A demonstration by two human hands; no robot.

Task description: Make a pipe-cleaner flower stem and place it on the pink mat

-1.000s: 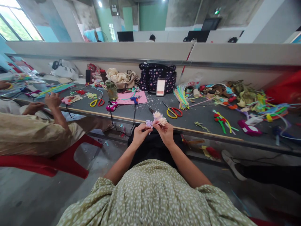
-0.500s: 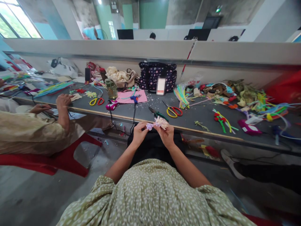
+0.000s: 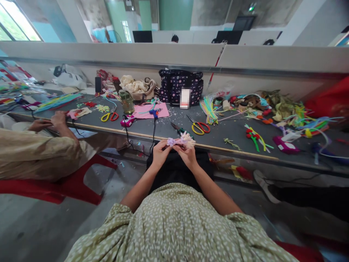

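Observation:
In front of my lap, at the table's edge, both hands are closed on small fuzzy craft pieces. My left hand (image 3: 160,153) pinches by a small lilac flower (image 3: 171,141), apparently of pipe cleaner. My right hand (image 3: 187,154) is wrapped under a bigger cream-coloured fluffy flower (image 3: 187,139). A pinkish stretch lies between the two flowers; whether they are joined I cannot tell. Just behind my hands on the tabletop lie green-handled pliers (image 3: 180,128), and right of them scissors (image 3: 200,128) with red and yellow handles.
A blue glue gun (image 3: 154,113) rests on a pink sheet (image 3: 165,108), its cord hanging over the edge. Pipe cleaners (image 3: 209,111), a dark dotted bag (image 3: 170,87) and a jar (image 3: 126,102) stand farther back. At left sits a co-worker (image 3: 35,153) on a red chair (image 3: 89,182).
My hands have turned slightly, and the pinkish stretch between the flowers shows more. The co-worker's hand at left has moved left and now has something pink by it.

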